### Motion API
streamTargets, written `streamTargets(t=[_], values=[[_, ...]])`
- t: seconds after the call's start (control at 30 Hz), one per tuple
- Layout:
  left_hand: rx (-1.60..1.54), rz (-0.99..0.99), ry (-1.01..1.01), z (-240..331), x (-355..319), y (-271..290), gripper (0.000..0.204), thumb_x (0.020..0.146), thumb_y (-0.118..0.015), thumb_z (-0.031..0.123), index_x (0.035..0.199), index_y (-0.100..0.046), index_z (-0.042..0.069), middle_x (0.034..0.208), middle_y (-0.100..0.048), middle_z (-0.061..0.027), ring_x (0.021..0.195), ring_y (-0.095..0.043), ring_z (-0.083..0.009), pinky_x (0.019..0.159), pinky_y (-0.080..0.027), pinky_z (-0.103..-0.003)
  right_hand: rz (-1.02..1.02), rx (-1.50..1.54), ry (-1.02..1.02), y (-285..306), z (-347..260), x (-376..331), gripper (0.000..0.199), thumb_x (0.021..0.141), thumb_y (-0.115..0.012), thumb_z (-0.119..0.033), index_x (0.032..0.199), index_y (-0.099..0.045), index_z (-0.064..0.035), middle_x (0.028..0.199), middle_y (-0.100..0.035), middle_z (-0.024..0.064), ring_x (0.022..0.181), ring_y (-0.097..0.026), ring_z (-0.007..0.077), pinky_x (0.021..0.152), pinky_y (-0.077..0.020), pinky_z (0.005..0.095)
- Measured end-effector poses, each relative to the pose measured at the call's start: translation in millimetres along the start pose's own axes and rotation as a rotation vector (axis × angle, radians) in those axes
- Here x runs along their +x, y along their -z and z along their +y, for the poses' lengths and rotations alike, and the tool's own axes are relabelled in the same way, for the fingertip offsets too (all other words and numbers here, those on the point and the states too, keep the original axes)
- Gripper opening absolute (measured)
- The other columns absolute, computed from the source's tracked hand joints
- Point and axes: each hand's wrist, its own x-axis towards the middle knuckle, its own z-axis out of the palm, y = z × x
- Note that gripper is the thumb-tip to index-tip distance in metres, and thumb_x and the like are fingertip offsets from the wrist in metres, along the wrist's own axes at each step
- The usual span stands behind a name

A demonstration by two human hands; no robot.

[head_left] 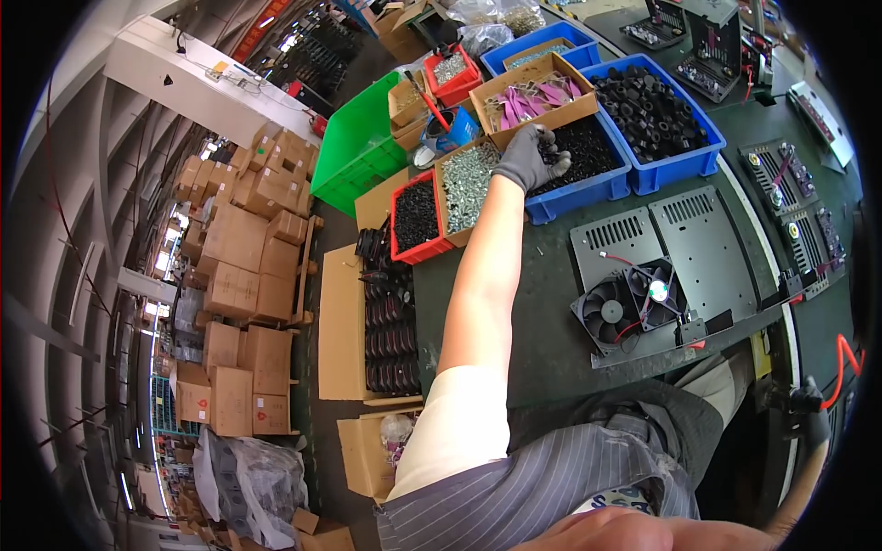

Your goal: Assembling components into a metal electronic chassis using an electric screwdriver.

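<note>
My left hand, in a grey glove, reaches over the near-left part of a blue bin of small black screws. Its fingers are curled in at the screws; what they pinch is too small to make out. At the far right edge, my right hand, in a dark glove, is closed around a dark object that I cannot make out, close to a red coiled hose. In front of me lies a grey slotted metal panel, with two black fans at its near left corner.
Left of the screws stand a carton of silvery screws, a red bin and a green crate. Behind are a carton of purple parts and a blue bin of black caps. More slotted panels lie at right.
</note>
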Motion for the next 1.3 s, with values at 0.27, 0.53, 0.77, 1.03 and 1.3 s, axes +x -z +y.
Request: streamTargets(t=[0.27,0.53,0.77,1.03,1.3], values=[[0.168,0.104,-0.039,10.4,-1.5,17.6,0.015,0.093,-0.043,0.012,0.100,-0.054,0.003,0.079,-0.051,-0.0058,0.054,-0.041,-0.0073,0.036,-0.032,-0.015,-0.136,-0.400,-0.143,-60.1,-82.5,-13.3,0.018,0.075,-0.056,-0.009,0.091,-0.058,-0.0015,0.077,-0.060,0.0133,0.060,-0.061,0.0236,0.055,-0.0528,0.0337],[-0.132,-0.103,-0.059,11.6,-7.0,27.3,0.015,0.091,-0.047,0.021,0.092,-0.055,0.007,0.070,-0.051,0.0019,0.049,-0.042,-0.0068,0.037,-0.031,-0.017,-0.438,-0.193,-0.232,-12.1,-4.4,68.8,0.025,0.074,-0.054,-0.010,0.096,-0.058,-0.0001,0.076,-0.062,0.0162,0.061,-0.062,0.0279,0.053,-0.0533,0.0390],[-0.339,-0.252,-0.021,7.4,-30.2,58.6,0.020,0.092,-0.045,0.015,0.100,-0.060,0.005,0.078,-0.061,-0.0040,0.060,-0.055,-0.0124,0.044,-0.043,-0.020,-0.299,-0.194,-0.254,-27.6,-41.3,-13.0,0.028,0.075,-0.052,-0.007,0.102,-0.056,-0.0010,0.077,-0.061,0.0127,0.058,-0.060,0.0225,0.049,-0.0506,0.0350],[-0.264,-0.183,-0.096,-66.4,-135.9,99.9,0.025,0.090,-0.055,0.010,0.114,-0.060,0.013,0.097,-0.062,-0.0020,0.068,-0.049,-0.0082,0.047,-0.037,-0.016,-0.262,0.008,0.170,-80.8,-28.6,-120.4,0.052,0.066,-0.062,-0.005,0.117,-0.052,-0.0041,0.091,-0.055,0.0036,0.071,-0.055,0.0113,0.061,-0.0448,0.0221],[-0.307,-0.100,0.090,-136.1,-193.9,157.1,0.028,0.094,-0.051,0.020,0.118,-0.055,0.008,0.087,-0.061,-0.0014,0.058,-0.045,-0.0057,0.039,-0.032,-0.015,-0.275,-0.027,0.437,-176.1,18.6,-68.4,0.073,0.067,-0.065,-0.017,0.133,-0.037,-0.0036,0.118,-0.050,0.0102,0.113,-0.046,0.0204,0.097,-0.0344,0.0295]])
